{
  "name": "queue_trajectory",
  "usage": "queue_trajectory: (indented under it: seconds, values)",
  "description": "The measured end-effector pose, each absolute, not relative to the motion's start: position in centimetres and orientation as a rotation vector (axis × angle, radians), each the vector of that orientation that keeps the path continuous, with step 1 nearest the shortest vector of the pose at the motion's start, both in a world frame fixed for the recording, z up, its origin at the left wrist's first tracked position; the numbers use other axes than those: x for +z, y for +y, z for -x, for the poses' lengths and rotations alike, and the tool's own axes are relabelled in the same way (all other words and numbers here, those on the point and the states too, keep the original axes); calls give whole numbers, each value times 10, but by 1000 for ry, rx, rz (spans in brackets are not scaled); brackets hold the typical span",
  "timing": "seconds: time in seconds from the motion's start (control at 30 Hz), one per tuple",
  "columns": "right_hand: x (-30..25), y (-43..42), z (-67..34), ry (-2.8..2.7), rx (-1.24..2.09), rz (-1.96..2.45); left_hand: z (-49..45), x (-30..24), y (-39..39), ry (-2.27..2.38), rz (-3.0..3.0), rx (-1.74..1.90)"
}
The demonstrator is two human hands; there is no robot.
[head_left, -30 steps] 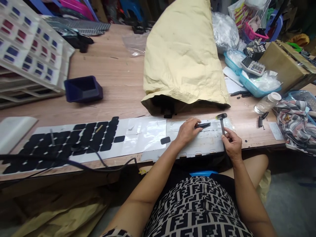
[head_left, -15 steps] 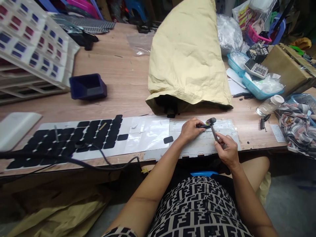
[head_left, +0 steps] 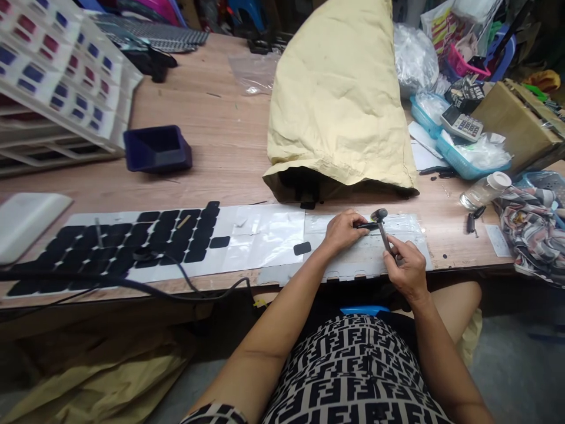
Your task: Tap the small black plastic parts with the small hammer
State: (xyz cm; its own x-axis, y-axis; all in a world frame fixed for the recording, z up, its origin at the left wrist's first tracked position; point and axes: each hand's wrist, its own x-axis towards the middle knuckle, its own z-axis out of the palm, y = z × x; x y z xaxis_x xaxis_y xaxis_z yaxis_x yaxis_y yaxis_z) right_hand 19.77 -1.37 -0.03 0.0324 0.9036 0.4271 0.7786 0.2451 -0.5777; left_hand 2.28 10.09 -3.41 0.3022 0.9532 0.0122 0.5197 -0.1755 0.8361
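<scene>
Between the fingers of my left hand is a small, narrow black piece, lying low over a scratched grey work plate. My right hand is wrapped round the metal handle of a small hammer. The dark hammer head is at the right end of the black piece; whether the two touch I cannot tell. To the left of my left hand a single black rounded pad lies near the seam between the plate and a white sheet.
Rows of black rounded pads cover the white sheet's left part, with a black cable across them. Behind my hands lies a big paper sack, its dark mouth facing me. A dark blue bin stands left, a lidded jar right.
The hammer head sits slightly higher in the picture than before. The left hand keeps its hold on the black piece, and the view has shifted a little.
</scene>
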Motion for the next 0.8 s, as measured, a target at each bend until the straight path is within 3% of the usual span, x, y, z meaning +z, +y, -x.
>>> queue_trajectory:
  seconds: [0.5, 0.67, 0.8]
  values:
    - [-22, 10, -238, -1339, 491, 1637, -18, -34, 101, 1274, -1848, 744]
    - [-23, 11, -240, -1191, 641, 1575, -12, -9, 55, 732, -1812, 706]
    - [-24, 10, -241, -1170, 663, 1554, -28, -12, 1, 323, -1773, 296]
